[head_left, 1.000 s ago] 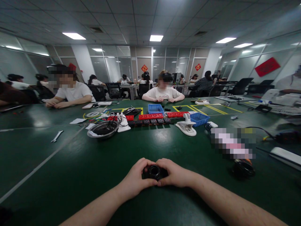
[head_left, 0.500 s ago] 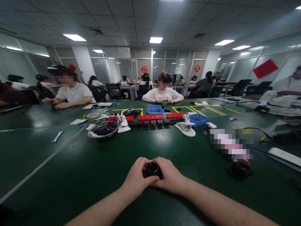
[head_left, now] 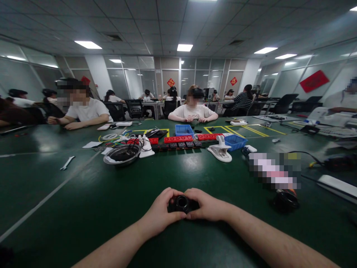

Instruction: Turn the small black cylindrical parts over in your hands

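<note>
A black part with a round, ring-shaped opening (head_left: 182, 201) is low in the middle of the view, just above the green table (head_left: 111, 208) or resting on it; I cannot tell which. My left hand (head_left: 161, 208) wraps round its left side, thumb along the near edge. From the right, my right hand (head_left: 209, 204) grips the same part with thumb and fingers. Both thumb tips nearly meet in front of it. The opening faces up toward me, and my fingers hide much of the part's sides.
Ahead lie a metal bowl (head_left: 122, 155) with black cable, a white clip base (head_left: 220, 152), red socket strips (head_left: 178, 139) and blue bins (head_left: 184, 130). A wrench (head_left: 67, 163) is at left. At right sits a black round part (head_left: 286, 200). Co-workers sit across the table.
My right hand has shifted a little to the right and loosened its wrap, so more of the black part shows. My left hand keeps its hold, nearly still.
</note>
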A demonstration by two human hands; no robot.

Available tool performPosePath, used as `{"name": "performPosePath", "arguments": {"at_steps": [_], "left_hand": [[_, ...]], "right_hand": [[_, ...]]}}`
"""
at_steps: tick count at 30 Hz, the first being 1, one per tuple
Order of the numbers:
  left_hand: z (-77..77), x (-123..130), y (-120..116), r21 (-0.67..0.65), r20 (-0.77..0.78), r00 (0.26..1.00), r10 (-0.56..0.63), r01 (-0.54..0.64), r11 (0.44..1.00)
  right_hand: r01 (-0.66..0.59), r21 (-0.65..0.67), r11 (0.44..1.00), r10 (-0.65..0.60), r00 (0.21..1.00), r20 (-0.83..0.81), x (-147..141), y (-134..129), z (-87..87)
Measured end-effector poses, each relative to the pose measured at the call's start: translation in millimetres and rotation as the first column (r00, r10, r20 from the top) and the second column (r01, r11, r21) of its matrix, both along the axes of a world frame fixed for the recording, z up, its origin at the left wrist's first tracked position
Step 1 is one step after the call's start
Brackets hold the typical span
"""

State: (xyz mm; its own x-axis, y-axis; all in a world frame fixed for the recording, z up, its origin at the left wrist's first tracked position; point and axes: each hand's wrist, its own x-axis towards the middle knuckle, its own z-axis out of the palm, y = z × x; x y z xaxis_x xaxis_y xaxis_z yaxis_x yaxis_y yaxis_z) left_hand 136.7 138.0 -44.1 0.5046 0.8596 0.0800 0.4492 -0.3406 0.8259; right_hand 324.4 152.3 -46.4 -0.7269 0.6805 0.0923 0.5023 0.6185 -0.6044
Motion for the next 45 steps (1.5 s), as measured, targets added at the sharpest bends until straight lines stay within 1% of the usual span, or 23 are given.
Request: {"name": "performPosePath", "arguments": {"at_steps": [11, 15, 19, 21, 24, 26, 28, 30, 31, 33, 34, 37, 40, 42, 45], "left_hand": [[-3.6, -0.4, 1.3, 0.022, -0.004, 1.000, 0.001, -0.001, 1.000], [-1.9, -0.9, 1.2, 0.012, -0.018, 1.000, 0.005, -0.004, 1.000], [0.7, 0.0, 0.1, 0.003, -0.031, 0.999, 0.015, -0.015, 1.000], [0.0, 2.3, -1.4, 0.003, -0.029, 0.998, 0.049, -0.049, 0.999], [-4.5, 7.7, -4.1, 0.029, -0.014, 0.986, 0.168, -0.167, 0.985], [-8.2, 11.4, -5.3, 0.060, -0.009, 0.965, 0.262, -0.261, 0.963], [-10.6, 14.1, -5.7, 0.074, -0.011, 0.946, 0.324, -0.322, 0.944], [-11.5, 15.1, -5.3, 0.072, -0.017, 0.937, 0.350, -0.348, 0.935], [-11.5, 14.9, -4.9, 0.070, -0.018, 0.937, 0.348, -0.346, 0.936], [-11.4, 13.2, -3.8, 0.076, -0.009, 0.950, 0.313, -0.311, 0.947], [-11.3, 11.8, -3.2, 0.080, -0.002, 0.960, 0.281, -0.280, 0.957], [-10.3, 6.5, -1.7, 0.074, -0.001, 0.985, 0.173, -0.172, 0.982], [-7.9, 1.7, -1.3, 0.046, -0.015, 0.996, 0.089, -0.088, 0.995], [-6.0, 0.2, -1.5, 0.039, -0.007, 0.998, 0.058, -0.058, 0.998], [-4.0, 0.0, -1.7, 0.046, 0.008, 0.999, 0.042, -0.042, 0.998]], "right_hand": [[0.011, 0.001, 1.000, -0.011, 1.000, 0.007, -1.3, 1.9, -2.8], [0.020, 0.003, 1.000, -0.020, 1.000, 0.005, -1.4, 1.6, -2.5], [0.041, -0.034, 0.999, -0.041, 0.999, -0.012, -1.7, 0.7, -1.5], [0.085, -0.070, 0.994, -0.087, 0.996, -0.020, -3.4, -0.2, -2.7], [0.242, -0.096, 0.965, -0.244, 0.970, -0.001, -10.4, -2.7, -6.9], [0.370, -0.031, 0.929, -0.369, 0.929, 0.039, -17.5, -5.1, -9.9], [0.453, 0.089, 0.887, -0.460, 0.885, 0.077, -24.4, -7.7, -11.7], [0.479, 0.191, 0.857, -0.503, 0.858, 0.104, -28.6, -10.4, -12.3], [0.478, 0.221, 0.850, -0.508, 0.854, 0.108, -29.3, -11.6, -12.2], [0.455, 0.243, 0.857, -0.485, 0.871, 0.081, -27.7, -13.5, -11.6], [0.431, 0.240, 0.870, -0.455, 0.889, 0.053, -25.6, -14.0, -11.0], [0.304, 0.201, 0.931, -0.311, 0.950, 0.001, -17.1, -13.1, -8.7], [0.183, 0.150, 0.972, -0.188, 0.982, 0.019, -9.9, -9.8, -6.4], [0.154, 0.134, 0.979, -0.158, 0.987, 0.017, -7.6, -7.7, -5.6], [0.157, 0.129, 0.979, -0.158, 0.987, 0.003, -7.3, -6.5, -5.8]]}}
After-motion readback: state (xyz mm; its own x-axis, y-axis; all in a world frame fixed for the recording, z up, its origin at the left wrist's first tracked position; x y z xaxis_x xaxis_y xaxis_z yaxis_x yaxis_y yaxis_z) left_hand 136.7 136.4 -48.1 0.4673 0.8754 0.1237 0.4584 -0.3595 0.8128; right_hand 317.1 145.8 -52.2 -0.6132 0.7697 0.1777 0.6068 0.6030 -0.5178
